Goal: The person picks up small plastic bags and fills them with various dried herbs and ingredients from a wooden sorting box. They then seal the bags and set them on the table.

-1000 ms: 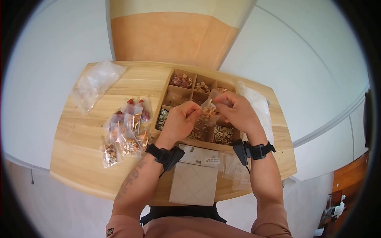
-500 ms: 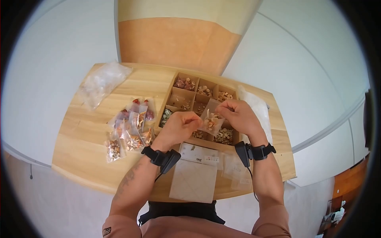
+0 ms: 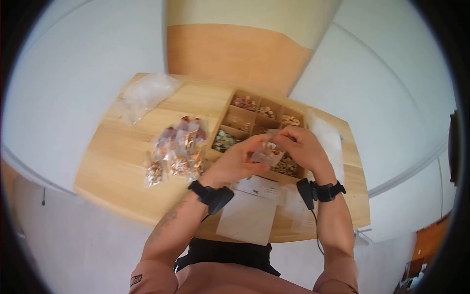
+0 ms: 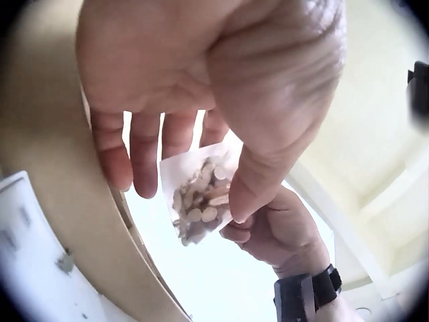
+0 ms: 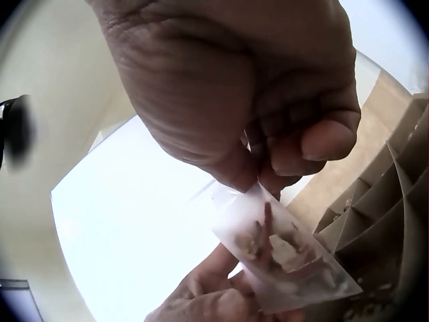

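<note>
A small clear plastic bag [image 3: 266,156] of dried slices and pieces hangs between both hands, over the near side of a divided box [image 3: 248,116]. My right hand [image 3: 307,149] pinches the bag by its top corner, as the right wrist view shows on the bag [image 5: 285,249]. My left hand [image 3: 230,161] is beside it, fingers extended and spread apart. In the left wrist view, the left thumb [image 4: 249,191] overlaps the edge of the bag [image 4: 200,194], with the fingers on its other side. Dried pieces lie in several compartments of the box.
Several filled clear bags [image 3: 180,165] lie in a group left of the box. A large plastic bag [image 3: 149,95] is at the back left, another [image 3: 327,139] at the right. Near the front edge are a pale flat board [image 3: 247,215] and flat labelled bags [image 3: 298,208].
My left hand has gone from fingertips together at the bag's side to spread fingers around it. The right hand keeps its pinch. The head view has shifted, moving the table rightward in frame.
</note>
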